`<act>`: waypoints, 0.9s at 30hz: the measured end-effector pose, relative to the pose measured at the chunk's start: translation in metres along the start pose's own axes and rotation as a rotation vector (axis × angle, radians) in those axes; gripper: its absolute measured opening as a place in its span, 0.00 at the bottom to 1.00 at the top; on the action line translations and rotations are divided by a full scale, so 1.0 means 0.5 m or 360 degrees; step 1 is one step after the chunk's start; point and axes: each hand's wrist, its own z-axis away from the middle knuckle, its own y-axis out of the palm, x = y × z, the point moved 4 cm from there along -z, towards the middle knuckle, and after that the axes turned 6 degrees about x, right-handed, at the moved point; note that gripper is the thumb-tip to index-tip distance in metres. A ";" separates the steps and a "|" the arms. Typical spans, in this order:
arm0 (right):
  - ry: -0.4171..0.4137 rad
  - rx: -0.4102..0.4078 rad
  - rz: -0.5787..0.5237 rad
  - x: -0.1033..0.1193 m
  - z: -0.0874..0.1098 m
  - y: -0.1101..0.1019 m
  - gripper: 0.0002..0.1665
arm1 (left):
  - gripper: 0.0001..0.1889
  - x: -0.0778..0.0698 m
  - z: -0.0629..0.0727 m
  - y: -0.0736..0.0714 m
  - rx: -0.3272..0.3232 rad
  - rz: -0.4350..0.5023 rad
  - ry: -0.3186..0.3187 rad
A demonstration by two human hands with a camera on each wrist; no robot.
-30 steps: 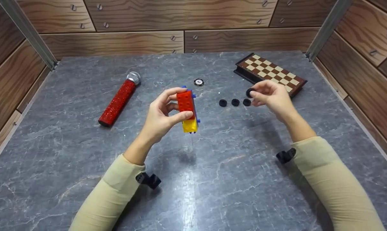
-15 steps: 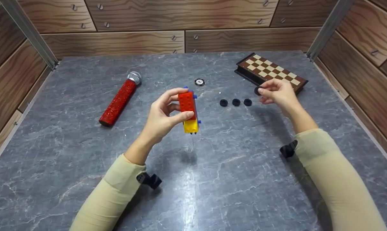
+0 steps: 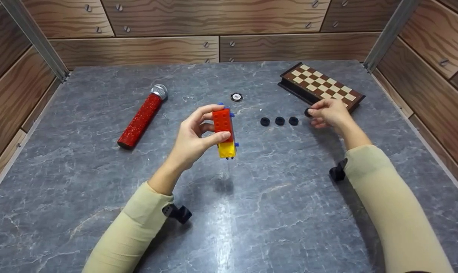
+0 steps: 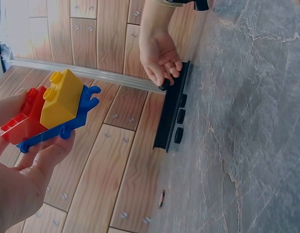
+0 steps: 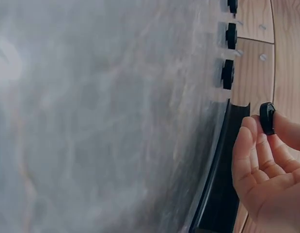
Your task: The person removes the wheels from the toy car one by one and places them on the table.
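My left hand (image 3: 191, 138) grips a toy car of building blocks, holding it above the table with its yellow end toward me. A red block (image 3: 222, 120) and a yellow block (image 4: 65, 99) sit on its blue base (image 4: 57, 135), which has short pegs at the sides and a forked hook at one end. Between thumb and fingers my right hand (image 3: 333, 113) pinches a small black wheel (image 5: 267, 118), just in front of the chessboard. Three like wheels lie in a row to its left: one nearest (image 3: 293, 121), one in the middle (image 3: 279, 121), one farthest (image 3: 265, 121).
A folded chessboard box (image 3: 320, 83) lies at the back right, close behind my right hand. A black-and-white poker chip (image 3: 236, 97) is at the back middle. On the left lies a red glittery microphone (image 3: 141, 119). Wood-patterned walls (image 3: 160, 19) enclose the grey table (image 3: 274, 212).
My right hand has moved right with the wheel, away from the row, and then dropped slightly in front of the chessboard. The left hand and toy car have hardly moved.
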 end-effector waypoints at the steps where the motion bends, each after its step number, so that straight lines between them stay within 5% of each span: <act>1: 0.0032 0.0009 0.0010 -0.003 -0.002 -0.001 0.15 | 0.27 0.001 0.000 0.000 0.0000 0.0000 0.0000; 13: 0.0184 0.0059 0.0298 -0.021 -0.020 -0.001 0.17 | 0.27 0.004 -0.002 0.001 0.0021 0.0022 0.0011; 27: 0.0157 -0.0027 0.0498 -0.025 -0.018 -0.013 0.17 | 0.28 0.006 0.000 0.003 0.0015 0.0015 0.0009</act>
